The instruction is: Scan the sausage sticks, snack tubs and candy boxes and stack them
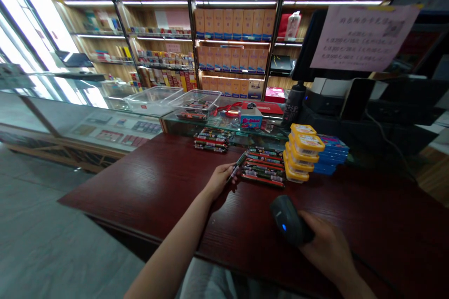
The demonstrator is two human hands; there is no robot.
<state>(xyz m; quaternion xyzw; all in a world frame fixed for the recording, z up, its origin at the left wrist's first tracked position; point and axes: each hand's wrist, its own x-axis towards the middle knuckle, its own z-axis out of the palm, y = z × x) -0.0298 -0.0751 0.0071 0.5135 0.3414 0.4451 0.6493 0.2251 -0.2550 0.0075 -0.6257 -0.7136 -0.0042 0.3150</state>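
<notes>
My left hand (pixel 220 179) is closed on a slim dark pen (pixel 238 164), held at a slant just above the dark red desk. Right beside it lies a row of similar pens (pixel 263 168), dark and red, with white labels. Another bundle of pens (pixel 211 141) is stacked farther back, to the left. In my right hand (pixel 324 243) is a black barcode scanner (pixel 288 220) with a blue light, its head turned towards the left hand. The fingers wrap round its handle, and a cable trails off to the lower right.
Yellow-lidded tubs (pixel 303 152) and a stack of blue boxes (pixel 329 154) stand right of the pens. Behind are a glass counter with clear plastic bins (pixel 196 103), a small blue-pink box (pixel 250 118) and a monitor bearing a pink sign (pixel 365 37). Shelves line the wall.
</notes>
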